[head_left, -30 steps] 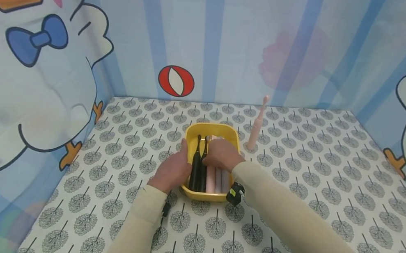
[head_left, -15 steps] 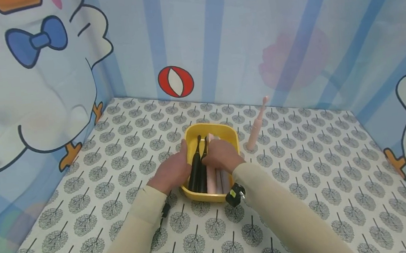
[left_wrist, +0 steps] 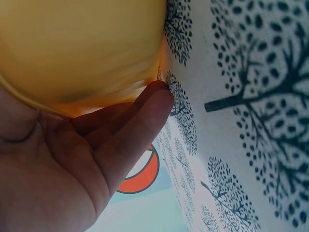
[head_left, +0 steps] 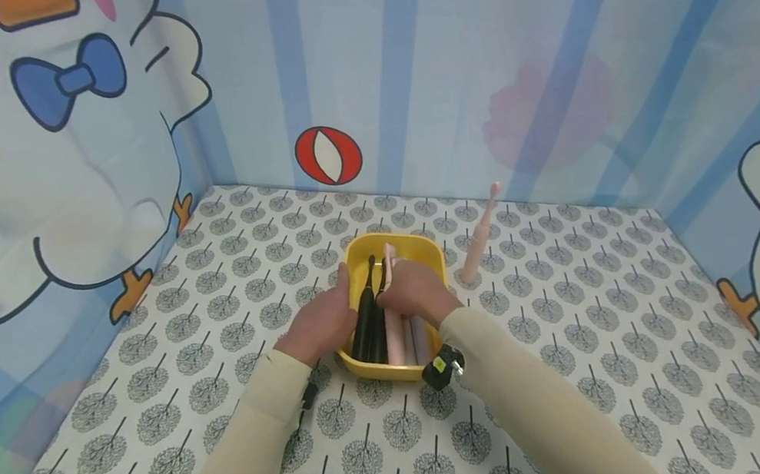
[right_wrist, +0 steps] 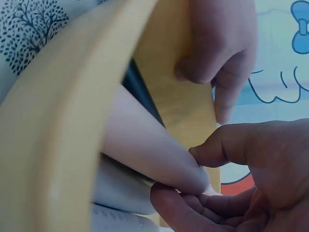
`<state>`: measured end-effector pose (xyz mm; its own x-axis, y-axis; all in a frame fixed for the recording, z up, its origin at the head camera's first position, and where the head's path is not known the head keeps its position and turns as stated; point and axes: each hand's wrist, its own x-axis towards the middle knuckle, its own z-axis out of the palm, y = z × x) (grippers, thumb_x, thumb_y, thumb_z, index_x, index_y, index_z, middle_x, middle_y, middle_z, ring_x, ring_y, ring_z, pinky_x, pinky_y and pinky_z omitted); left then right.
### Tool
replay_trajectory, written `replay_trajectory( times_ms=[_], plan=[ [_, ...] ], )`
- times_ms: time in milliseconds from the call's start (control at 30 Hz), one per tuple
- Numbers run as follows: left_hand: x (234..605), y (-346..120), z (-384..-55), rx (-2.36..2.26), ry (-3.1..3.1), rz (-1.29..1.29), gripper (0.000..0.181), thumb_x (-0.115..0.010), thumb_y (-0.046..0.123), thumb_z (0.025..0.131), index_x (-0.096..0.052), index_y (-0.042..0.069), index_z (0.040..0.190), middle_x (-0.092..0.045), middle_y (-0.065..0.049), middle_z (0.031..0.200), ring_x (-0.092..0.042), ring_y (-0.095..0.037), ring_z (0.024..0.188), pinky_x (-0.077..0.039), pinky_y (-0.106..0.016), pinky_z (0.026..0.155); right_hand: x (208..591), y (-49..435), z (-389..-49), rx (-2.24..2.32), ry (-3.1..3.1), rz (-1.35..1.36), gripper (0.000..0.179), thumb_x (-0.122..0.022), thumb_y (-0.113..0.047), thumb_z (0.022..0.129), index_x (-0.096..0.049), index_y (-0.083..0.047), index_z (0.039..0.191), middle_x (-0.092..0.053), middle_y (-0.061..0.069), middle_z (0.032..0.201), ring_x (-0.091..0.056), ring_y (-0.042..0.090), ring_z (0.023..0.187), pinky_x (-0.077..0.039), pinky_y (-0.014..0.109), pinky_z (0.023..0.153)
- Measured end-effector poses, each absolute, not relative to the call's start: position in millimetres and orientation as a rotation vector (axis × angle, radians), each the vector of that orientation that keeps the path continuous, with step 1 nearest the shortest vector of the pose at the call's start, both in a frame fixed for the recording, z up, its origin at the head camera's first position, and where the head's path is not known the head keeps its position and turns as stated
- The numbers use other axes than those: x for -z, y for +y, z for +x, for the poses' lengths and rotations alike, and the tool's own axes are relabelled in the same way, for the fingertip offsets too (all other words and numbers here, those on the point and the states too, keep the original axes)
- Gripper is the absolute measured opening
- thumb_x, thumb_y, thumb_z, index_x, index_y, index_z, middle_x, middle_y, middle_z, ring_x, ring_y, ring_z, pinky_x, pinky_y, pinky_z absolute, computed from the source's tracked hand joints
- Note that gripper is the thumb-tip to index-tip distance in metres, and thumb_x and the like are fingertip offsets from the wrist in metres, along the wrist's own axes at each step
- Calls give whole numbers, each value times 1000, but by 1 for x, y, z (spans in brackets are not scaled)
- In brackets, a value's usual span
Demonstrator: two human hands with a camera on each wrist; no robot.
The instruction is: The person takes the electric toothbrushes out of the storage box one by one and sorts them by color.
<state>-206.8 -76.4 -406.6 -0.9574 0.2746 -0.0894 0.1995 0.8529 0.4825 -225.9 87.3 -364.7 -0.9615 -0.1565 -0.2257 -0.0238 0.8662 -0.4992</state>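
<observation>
A yellow plastic bin (head_left: 433,253) stands on the cloth, holding several electric toothbrushes. My left hand (head_left: 320,324) grips its left side, with the thumb over the rim and the fingers along the outer wall (left_wrist: 87,48). Inside the bin, my right hand (head_left: 417,291) pinches a pink electric toothbrush (right_wrist: 149,140) near the top of its handle, between thumb and fingers. Its head (head_left: 389,251) shows past the hand and is raised. Two black toothbrushes (head_left: 365,327) lie left of it. Pale greyish handles (head_left: 421,341) lie on its right, partly hidden by my right hand.
Another pink electric toothbrush (head_left: 478,246) stands upright on the cloth, behind and right of the bin. The table (head_left: 591,323) wears a tree-print cloth. Printed cartoon curtains (head_left: 363,76) hang at the back and sides.
The head of the pink toothbrush in my right hand has risen and shifted slightly left. My left hand stays on the bin, and the bin has barely moved.
</observation>
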Motion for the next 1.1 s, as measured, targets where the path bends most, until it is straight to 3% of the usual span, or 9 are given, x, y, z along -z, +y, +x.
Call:
replay_trajectory(
  times_ms=[367,767,1100],
  plan=[
    [407,-75,-207,-710,2852,318,81,-45,14,95,10,6,155,-61,-10,98,-56,-17,65,-47,-33,62,356,97,-221,883,2725,-151,13,-65,-18,82,-63,-6,78,-61,4,68,-56,15,58,-47,29,55],
    [407,-73,-207,-730,2835,292,82,-44,14,96,12,8,154,-60,-9,91,-55,-18,61,-46,-33,59,351,108,-209,1147,2692,-96,22,-70,-20,86,-68,-7,103,-67,3,88,-64,17,72,-51,33,66],
    [408,-73,-206,-752,2848,316,80,-43,13,95,10,6,154,-62,-13,104,-55,-17,63,-46,-32,60,351,122,-204,1326,2757,-164,36,-69,-19,88,-64,-7,122,-67,2,102,-65,15,86,-53,34,74]
  ],
)
